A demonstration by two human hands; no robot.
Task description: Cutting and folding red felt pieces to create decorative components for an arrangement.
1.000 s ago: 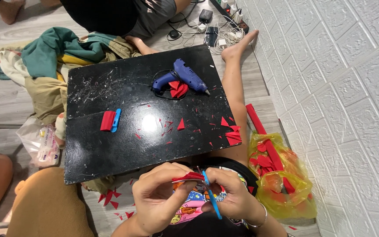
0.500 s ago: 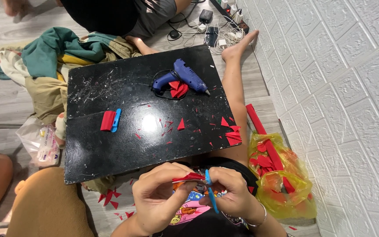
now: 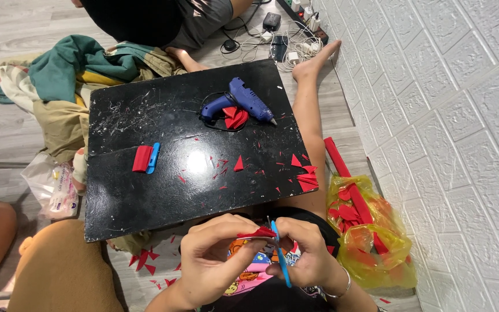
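A small red foam piece point(image 3: 256, 233) is pinched between the fingertips of the left hand point(image 3: 212, 260), held just off the near edge of the black board point(image 3: 145, 196), over the lap. The right hand point(image 3: 310, 260) is closed around blue-handled scissors point(image 3: 281, 260), with the blades meeting the red piece from the right side. So both sets of fingers are curled tight, neither spread.

The piece looks thin, flat and bright red, a little sliver with a pointed end. It's judged to be very light and soft, bendy rather than stiff, so it's probably best gripped close to the cut line or it'll flop. Not fragile exactly, but easily creased or torn.

Similar red triangles point(image 3: 304, 176) are scattered on the board, more red scraps are piled by the blue glue gun point(image 3: 244, 104), and a yellow plastic bag point(image 3: 371, 242) of red offcuts is sat by the wall
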